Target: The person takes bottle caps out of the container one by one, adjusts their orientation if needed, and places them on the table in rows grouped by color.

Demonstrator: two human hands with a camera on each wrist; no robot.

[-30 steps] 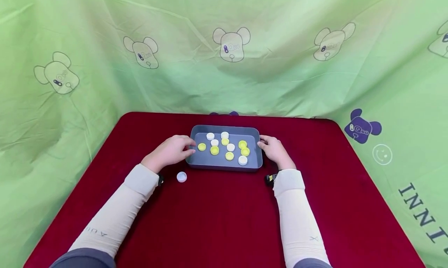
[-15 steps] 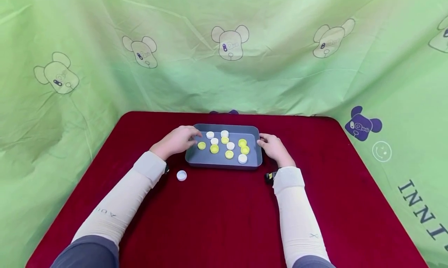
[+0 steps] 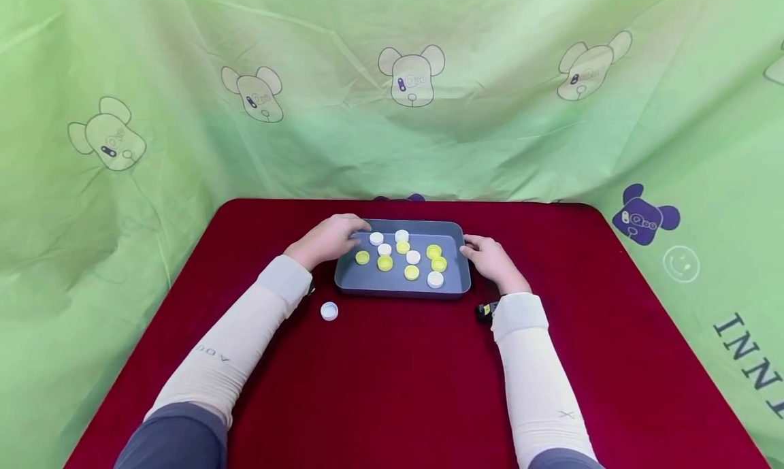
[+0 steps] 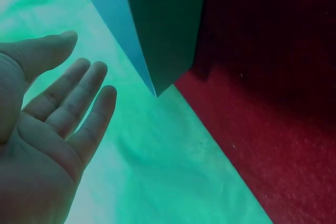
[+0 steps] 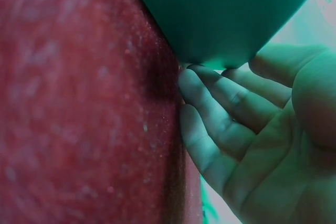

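Note:
A grey rectangular tray (image 3: 373,282) sits on the red-covered table and holds several yellow caps (image 3: 384,263) and white caps (image 3: 435,280). My left hand (image 3: 331,239) reaches over the tray's left end, its fingertips near a white cap (image 3: 376,238) by the far wall. In the left wrist view the fingers of that hand (image 4: 58,114) are spread and relaxed, holding nothing, with the tray's wall (image 4: 168,30) beside them. At the tray's right end, my right hand (image 3: 493,259) grips the wall between thumb and fingers; the right wrist view shows fingertips (image 5: 192,80) against its outside.
One white cap (image 3: 329,311) lies on the red cloth (image 3: 392,380) just in front of the tray's left corner. Green printed curtains (image 3: 343,135) hang behind the table and along both sides.
My left hand has moved right and away from me, from the tray's left rim to over its far left part. The right hand keeps its hold. The head view has shifted slightly.

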